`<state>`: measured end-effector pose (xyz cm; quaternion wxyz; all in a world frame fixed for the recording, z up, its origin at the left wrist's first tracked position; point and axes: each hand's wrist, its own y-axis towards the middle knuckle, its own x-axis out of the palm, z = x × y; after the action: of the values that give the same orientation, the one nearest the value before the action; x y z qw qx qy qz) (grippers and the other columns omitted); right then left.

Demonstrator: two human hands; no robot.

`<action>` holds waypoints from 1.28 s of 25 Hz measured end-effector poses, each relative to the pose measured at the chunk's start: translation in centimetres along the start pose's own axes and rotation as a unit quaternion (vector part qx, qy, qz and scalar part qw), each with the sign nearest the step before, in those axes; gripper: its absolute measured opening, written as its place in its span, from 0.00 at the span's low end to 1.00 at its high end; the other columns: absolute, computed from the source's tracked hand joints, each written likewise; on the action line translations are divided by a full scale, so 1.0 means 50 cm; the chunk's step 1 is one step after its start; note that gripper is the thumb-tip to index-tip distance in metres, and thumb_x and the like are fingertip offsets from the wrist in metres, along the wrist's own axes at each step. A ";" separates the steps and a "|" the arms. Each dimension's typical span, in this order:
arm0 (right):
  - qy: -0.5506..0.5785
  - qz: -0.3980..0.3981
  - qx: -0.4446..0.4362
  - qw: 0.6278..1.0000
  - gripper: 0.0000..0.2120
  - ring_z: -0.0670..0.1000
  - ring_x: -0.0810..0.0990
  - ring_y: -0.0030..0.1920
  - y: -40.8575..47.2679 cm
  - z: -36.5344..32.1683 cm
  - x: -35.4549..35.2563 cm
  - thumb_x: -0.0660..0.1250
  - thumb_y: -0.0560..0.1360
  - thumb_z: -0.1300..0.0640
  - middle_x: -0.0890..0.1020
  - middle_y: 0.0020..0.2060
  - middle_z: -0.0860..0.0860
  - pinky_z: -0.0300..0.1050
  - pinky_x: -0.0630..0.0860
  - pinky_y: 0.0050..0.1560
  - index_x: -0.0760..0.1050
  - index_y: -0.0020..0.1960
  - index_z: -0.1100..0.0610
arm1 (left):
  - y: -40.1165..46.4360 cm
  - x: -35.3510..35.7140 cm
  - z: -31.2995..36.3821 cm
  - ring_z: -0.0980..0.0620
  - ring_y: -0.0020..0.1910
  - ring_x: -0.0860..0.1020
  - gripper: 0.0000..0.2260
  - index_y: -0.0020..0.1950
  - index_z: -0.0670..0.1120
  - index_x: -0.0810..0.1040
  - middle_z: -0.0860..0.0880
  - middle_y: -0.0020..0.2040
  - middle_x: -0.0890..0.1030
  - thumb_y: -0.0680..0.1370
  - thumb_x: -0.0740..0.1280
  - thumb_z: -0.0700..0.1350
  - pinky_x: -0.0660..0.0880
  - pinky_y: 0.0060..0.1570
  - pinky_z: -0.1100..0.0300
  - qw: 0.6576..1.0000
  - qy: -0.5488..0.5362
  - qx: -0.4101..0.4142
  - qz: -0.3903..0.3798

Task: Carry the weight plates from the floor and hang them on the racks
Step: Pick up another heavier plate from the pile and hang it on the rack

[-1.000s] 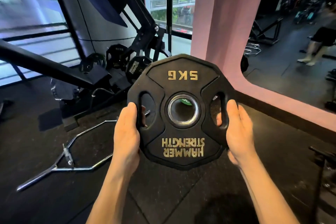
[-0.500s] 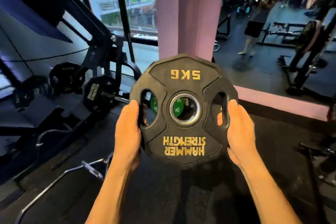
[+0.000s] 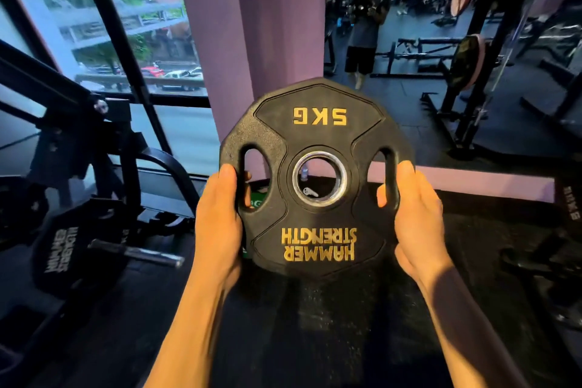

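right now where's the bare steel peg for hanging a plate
In the head view it is low on the left: the peg sticks out beside a hung black plate, left of the left hand.

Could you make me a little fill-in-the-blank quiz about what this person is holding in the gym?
1. The weight plate is marked 5 ____.
2. The gold brand name on it reads Hammer ____.
3. The left hand and right hand grip it through its two side ____.
4. Its lettering appears upside ____ to the wearer.

Missing words: KG; Strength; slots; down
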<state>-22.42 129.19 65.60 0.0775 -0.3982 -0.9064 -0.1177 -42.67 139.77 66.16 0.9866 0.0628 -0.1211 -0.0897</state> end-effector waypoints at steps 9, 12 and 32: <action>-0.076 0.066 -0.070 0.992 0.17 0.44 0.73 0.30 0.383 0.072 0.147 0.59 0.80 0.47 0.75 0.30 0.49 0.39 0.73 0.32 0.73 0.35 0.53 | 0.471 0.127 -0.095 0.49 0.46 0.73 0.18 0.45 0.51 0.82 0.48 0.45 0.79 0.70 0.65 0.64 0.69 0.51 0.49 0.996 -0.046 -0.020 -0.074; -0.100 0.133 -0.078 0.983 0.16 0.48 0.73 0.35 0.524 0.114 0.190 0.59 0.75 0.43 0.75 0.34 0.56 0.45 0.71 0.40 0.72 0.36 0.53 | 0.636 0.182 -0.136 0.54 0.42 0.75 0.17 0.44 0.53 0.82 0.52 0.40 0.79 0.72 0.63 0.64 0.71 0.44 0.56 0.994 -0.025 0.013 -0.109; -0.242 0.473 -0.147 0.834 0.17 0.34 0.69 0.29 1.067 0.119 -0.091 0.57 0.83 0.49 0.74 0.31 0.43 0.25 0.66 0.31 0.68 0.36 0.52 | 1.087 0.969 -0.371 0.54 0.43 0.84 0.14 0.45 0.54 0.86 0.52 0.42 0.85 0.75 0.65 0.60 0.81 0.45 0.54 0.873 -0.122 -0.148 -0.449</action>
<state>19.83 162.59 66.89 -0.1578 -0.8009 -0.5692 -0.0984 17.01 185.39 67.23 0.8151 -0.0476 -0.1851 -0.5470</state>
